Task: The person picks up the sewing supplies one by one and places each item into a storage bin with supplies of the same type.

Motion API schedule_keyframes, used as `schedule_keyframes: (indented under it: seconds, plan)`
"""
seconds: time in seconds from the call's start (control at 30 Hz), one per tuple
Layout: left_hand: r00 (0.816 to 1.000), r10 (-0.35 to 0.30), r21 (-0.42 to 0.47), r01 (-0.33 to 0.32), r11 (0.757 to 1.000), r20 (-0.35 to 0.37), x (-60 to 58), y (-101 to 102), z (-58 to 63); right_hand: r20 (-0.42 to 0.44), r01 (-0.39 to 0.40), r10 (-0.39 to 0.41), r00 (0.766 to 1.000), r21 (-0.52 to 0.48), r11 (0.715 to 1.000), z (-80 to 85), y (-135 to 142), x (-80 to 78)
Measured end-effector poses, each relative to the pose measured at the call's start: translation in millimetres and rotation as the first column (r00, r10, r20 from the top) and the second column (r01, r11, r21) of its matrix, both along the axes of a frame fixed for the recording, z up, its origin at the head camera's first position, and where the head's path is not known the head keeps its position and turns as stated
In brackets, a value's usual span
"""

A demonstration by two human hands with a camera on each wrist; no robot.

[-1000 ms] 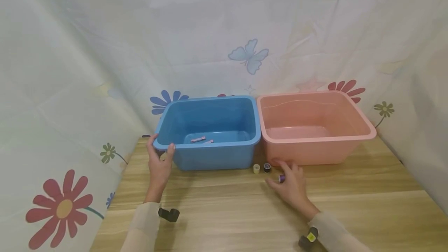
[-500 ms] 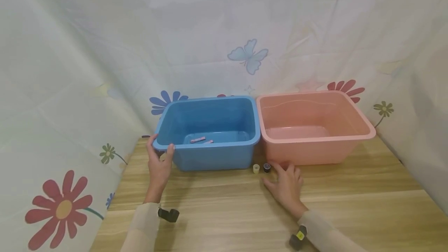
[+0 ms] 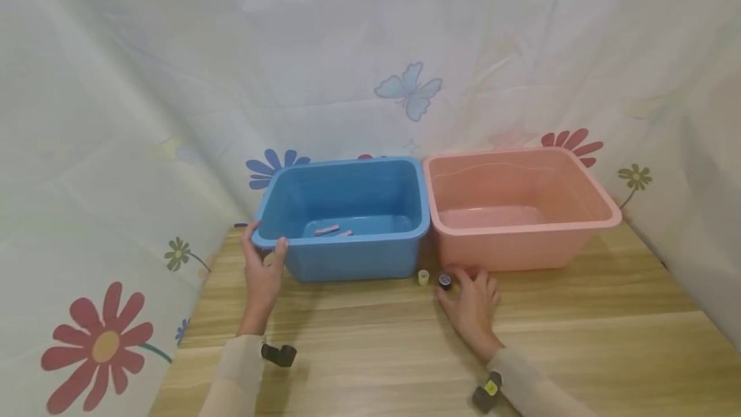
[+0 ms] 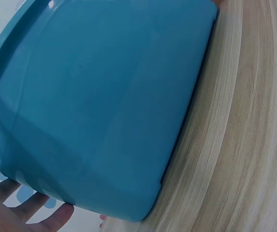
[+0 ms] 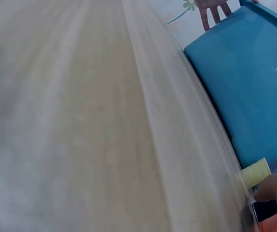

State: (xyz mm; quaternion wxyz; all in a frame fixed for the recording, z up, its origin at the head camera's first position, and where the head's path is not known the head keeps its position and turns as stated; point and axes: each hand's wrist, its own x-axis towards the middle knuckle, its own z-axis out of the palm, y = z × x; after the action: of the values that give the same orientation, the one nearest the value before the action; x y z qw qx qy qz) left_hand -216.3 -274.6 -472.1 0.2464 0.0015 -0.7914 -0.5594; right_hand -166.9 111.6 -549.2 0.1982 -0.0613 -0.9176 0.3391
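My left hand grips the front left corner of a blue plastic basin, thumb on the front and fingers along the side. In the left wrist view its fingers lie against the basin wall. My right hand pinches a small dark thread spool between thumb and forefinger, low over the wooden table. A pale yellow thread spool stands upright just left of it. The right wrist view has the thumb beside the yellow spool.
A pink plastic basin stands right of the blue one, their rims side by side. Two small flat pink pieces lie on the blue basin's floor. Behind and to both sides hangs a white curtain with printed flowers and butterflies.
My right hand has moved left and its fingers have drawn in on the dark spool, which has shifted slightly right. A purple spool seen at this hand earlier is out of sight. The left hand stays put.
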Motion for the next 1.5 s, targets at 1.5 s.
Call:
schedule_keyframes:
  seconds: [1.5]
  plan:
    - [0.999,0.010,-0.001,-0.010,1.000,0.048,1.1,1,-0.2,0.056,-0.063,0.068,0.996,-0.079,0.995,22.3,11,3.2]
